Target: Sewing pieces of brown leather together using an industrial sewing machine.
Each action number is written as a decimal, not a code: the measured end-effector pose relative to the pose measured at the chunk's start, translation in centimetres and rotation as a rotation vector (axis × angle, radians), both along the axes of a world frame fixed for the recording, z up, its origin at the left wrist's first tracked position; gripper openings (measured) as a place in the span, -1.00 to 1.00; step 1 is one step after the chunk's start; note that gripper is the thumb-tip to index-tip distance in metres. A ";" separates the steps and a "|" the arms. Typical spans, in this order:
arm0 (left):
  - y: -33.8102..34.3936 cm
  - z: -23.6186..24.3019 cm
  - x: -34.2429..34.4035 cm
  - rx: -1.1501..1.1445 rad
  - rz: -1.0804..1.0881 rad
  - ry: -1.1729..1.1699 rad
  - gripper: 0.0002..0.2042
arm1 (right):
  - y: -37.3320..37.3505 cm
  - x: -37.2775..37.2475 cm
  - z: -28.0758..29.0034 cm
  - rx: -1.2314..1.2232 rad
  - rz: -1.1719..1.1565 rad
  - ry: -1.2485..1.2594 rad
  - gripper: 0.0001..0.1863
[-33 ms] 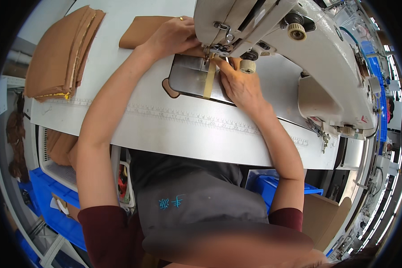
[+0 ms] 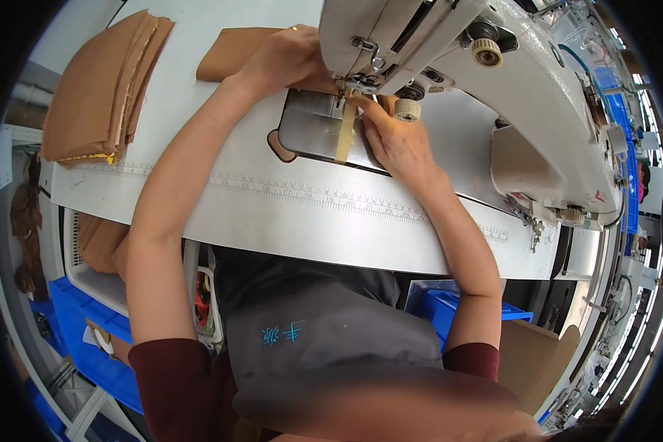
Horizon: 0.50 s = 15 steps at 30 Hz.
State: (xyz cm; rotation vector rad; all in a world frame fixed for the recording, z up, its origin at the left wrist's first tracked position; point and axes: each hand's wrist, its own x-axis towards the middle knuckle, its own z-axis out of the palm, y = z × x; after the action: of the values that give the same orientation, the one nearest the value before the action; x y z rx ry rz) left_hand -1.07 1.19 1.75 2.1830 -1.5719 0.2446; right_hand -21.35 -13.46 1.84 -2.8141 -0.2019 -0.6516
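Under the head of a white sewing machine (image 2: 449,66), a folded piece of brown fabric (image 2: 225,55) runs toward the needle (image 2: 341,101). My left hand (image 2: 287,57) lies over this fabric, fingers bent and together. Its fingertips are partly hidden behind the machine head. Right of the needle is my right hand (image 2: 399,140), its index finger reaching close to the presser foot and the other fingers curled under. What those curled fingers grip is hidden. A strip of yellowish tape (image 2: 345,136) lies on the metal plate (image 2: 313,121) between the needle and my right hand.
A thick stack of brown fabric pieces (image 2: 96,88) stands at the left of the white table (image 2: 302,228), which has a printed ruler along its front. Below on the left are a white basket (image 2: 96,283) with brown fabric and a blue bin (image 2: 88,339). A cardboard box (image 2: 530,361) stands low right.
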 end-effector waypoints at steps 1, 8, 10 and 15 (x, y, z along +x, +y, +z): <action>0.0 0.0 0.1 0.097 0.187 -0.017 -0.81 | -0.2 0.1 -0.2 0.063 0.013 -0.032 -0.63; 8.9 1.6 -6.4 0.201 0.234 -0.292 -0.75 | -1.3 -0.3 -0.7 0.094 -0.017 -0.121 -0.74; 12.3 2.8 -11.7 0.653 0.368 -0.312 -0.74 | -1.4 -0.1 -0.9 0.081 -0.022 -0.119 -0.75; 15.6 4.9 -13.3 0.325 -0.188 -0.241 -0.57 | -1.4 -0.1 -1.2 0.088 -0.024 -0.108 -0.74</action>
State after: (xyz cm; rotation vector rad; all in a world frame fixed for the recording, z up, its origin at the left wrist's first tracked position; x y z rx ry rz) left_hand -14.37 16.77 6.63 2.2888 -2.0632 0.2115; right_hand -21.49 -14.86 0.65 -2.7033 -0.1554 -0.7990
